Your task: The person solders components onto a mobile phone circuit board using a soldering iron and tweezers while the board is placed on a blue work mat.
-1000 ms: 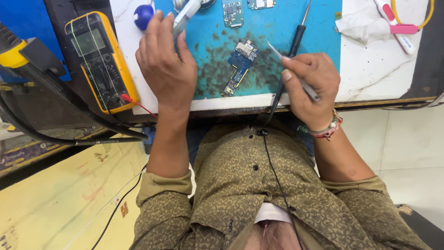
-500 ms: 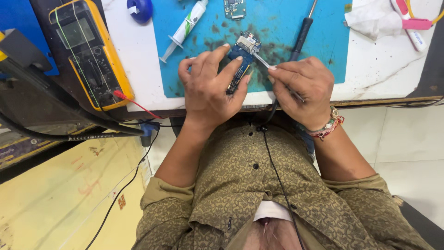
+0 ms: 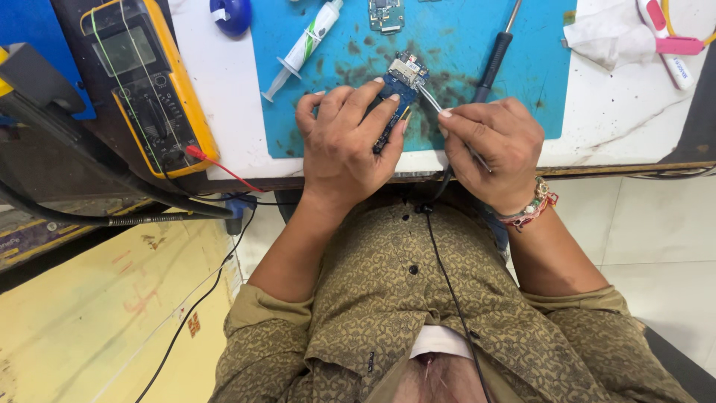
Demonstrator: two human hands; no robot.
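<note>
My left hand [image 3: 344, 138] grips a small blue circuit board [image 3: 401, 80] near the front edge of the blue work mat [image 3: 462, 45]. My right hand [image 3: 492, 149] pinches metal tweezers [image 3: 431, 100], and their tips touch the board's upper end. A black-handled soldering iron [image 3: 494, 58] lies on the mat just beyond my right hand, its cable running down over my shirt.
A yellow multimeter [image 3: 145, 82] with a red lead lies at the left. A white syringe tube [image 3: 306, 45], a second small board [image 3: 385, 13] and a blue round object [image 3: 230, 15] sit further back. A crumpled tissue [image 3: 608, 37] and pink-white tool [image 3: 664, 41] are at the right.
My left hand came off the far mat and took hold of the circuit board. My right hand brought the tweezers to the board. The view has shifted closer.
</note>
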